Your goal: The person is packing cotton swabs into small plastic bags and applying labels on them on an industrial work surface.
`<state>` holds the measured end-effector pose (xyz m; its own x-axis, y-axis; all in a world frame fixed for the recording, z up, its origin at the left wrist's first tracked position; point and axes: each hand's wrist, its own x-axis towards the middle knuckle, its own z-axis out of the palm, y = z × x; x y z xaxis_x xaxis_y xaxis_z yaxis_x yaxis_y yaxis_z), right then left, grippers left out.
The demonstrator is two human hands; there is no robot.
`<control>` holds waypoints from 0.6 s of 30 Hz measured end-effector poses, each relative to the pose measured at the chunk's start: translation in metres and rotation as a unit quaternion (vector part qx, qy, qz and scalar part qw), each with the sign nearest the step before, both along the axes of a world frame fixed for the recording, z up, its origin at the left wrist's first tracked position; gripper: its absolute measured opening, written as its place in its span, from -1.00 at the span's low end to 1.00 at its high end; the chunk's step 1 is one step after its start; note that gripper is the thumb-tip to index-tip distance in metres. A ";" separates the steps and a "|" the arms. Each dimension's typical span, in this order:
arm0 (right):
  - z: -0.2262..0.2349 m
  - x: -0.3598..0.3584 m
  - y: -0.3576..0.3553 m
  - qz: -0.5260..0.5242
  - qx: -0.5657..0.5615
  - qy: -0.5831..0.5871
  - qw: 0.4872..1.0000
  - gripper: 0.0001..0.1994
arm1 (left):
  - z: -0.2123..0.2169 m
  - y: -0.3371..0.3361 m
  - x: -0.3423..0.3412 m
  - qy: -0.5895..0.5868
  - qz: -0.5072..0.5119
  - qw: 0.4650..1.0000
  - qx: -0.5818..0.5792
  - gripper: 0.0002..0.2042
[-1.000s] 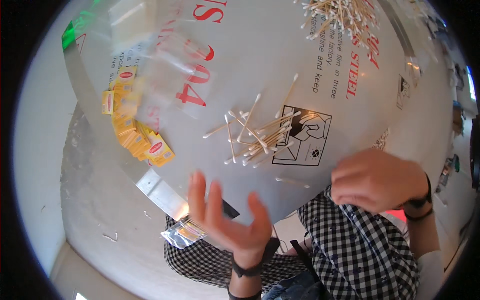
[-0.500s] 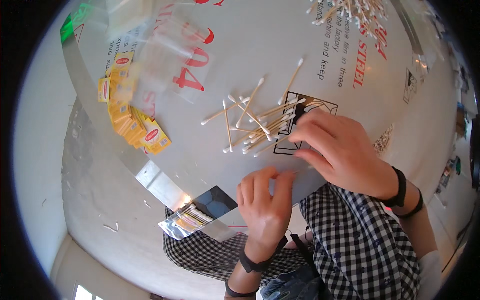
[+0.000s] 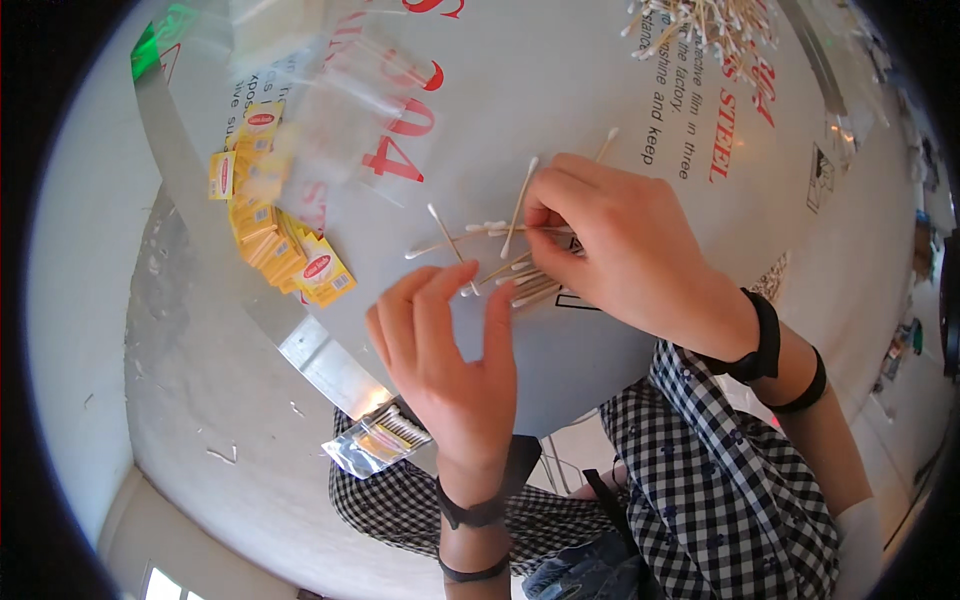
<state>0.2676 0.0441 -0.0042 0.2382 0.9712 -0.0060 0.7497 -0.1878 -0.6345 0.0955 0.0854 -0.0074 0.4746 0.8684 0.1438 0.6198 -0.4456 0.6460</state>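
Wooden-stick cotton swabs with white tips lie loosely crossed on the grey sheet-covered table. My right hand is over the right side of this group, thumb and index finger pinched on a cotton swab lying nearly level. My palm and fingers hide part of the swabs beneath. At the near left of the group, my left hand has its thumb and fingers spread, with the index fingertip close to a slanted swab; whether it touches is unclear.
Yellow printed cards lie overlapped at the left, beside clear plastic bags. A filled clear packet of swabs rests at the near left edge. A big swab heap is at the far right, and a smaller pile lies beyond my right wrist.
Both hands have moved left and farther over the loose swabs. My right thumb and index finger have closed on a swab. My left fingers have spread apart.
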 end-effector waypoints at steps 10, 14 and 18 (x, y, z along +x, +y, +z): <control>0.007 0.031 0.015 0.127 0.052 -0.153 0.979 -0.80 | 0.009 0.024 0.006 0.062 0.056 0.992 -0.098 -0.75; -0.001 0.031 0.016 0.178 0.070 -0.117 0.975 -0.80 | 0.011 0.019 0.004 0.033 0.094 0.988 -0.117 -0.77; 0.007 0.029 0.019 0.174 0.048 -0.055 0.982 -0.85 | 0.012 0.014 0.004 0.017 0.128 0.982 -0.138 -0.80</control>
<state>0.2968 0.0628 0.0032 -0.1136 0.9887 0.0978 0.8232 0.1488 -0.5479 0.0991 0.0989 0.0046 0.2362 0.9635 -0.1262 0.7113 -0.0829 0.6980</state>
